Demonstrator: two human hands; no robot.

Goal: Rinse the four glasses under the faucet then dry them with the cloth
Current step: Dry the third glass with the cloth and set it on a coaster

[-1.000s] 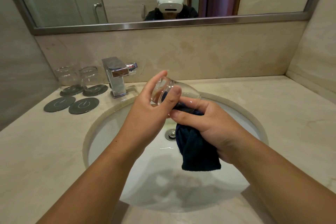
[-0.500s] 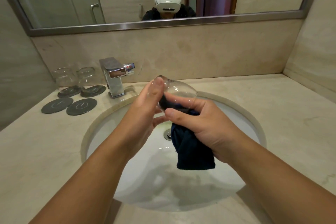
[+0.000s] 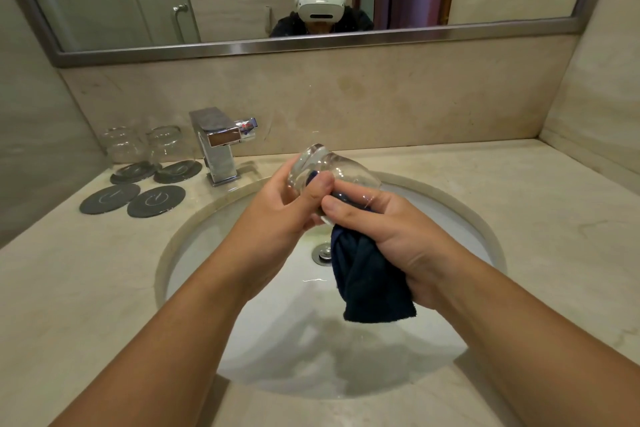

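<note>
Gripping a smooth clear glass [image 3: 341, 168], dark nubby cloth [image 3: 369, 284] inside.

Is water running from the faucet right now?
No, no stream comes from the faucet; the left hand holds the glass while the right hand holds the dark cloth to it.

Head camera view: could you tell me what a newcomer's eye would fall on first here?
A clear glass is held sideways over the sink by the left hand, while the right hand pushes a dark blue cloth into its mouth. At back left, two more glasses stand on dark coasters beside the chrome faucet.
</note>
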